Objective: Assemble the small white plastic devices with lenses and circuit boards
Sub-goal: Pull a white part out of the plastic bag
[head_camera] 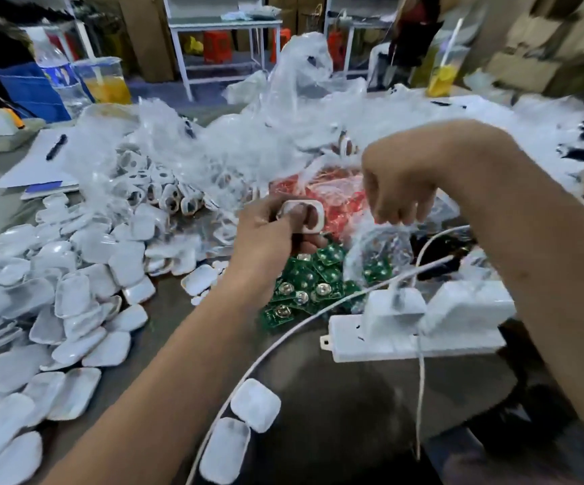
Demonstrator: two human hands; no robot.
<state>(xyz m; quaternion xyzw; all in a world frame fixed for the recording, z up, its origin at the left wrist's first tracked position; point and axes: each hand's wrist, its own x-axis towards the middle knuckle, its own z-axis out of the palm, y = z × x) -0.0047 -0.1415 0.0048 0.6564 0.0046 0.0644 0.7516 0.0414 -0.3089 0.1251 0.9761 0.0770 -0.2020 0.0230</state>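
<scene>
My left hand (269,236) grips a small white plastic housing (309,213) with an oval opening, thumb pressed into it, at the table's middle. My right hand (399,190) hovers just right of it with fingers curled downward, pinching the top of a clear plastic bag (378,250) that holds green boards. A pile of loose green circuit boards (304,288) with round metal parts lies under and in front of both hands. Many white covers (56,302) are heaped on the left. Two white covers (241,428) lie near the front.
A white power strip (413,341) with plugged adapters and white cables (283,348) sits front right. Crumpled clear bags (248,134) and a red bag (339,201) lie behind the hands. Drinks (105,82), a bottle (56,71), paper and a pen (56,147) stand at back left.
</scene>
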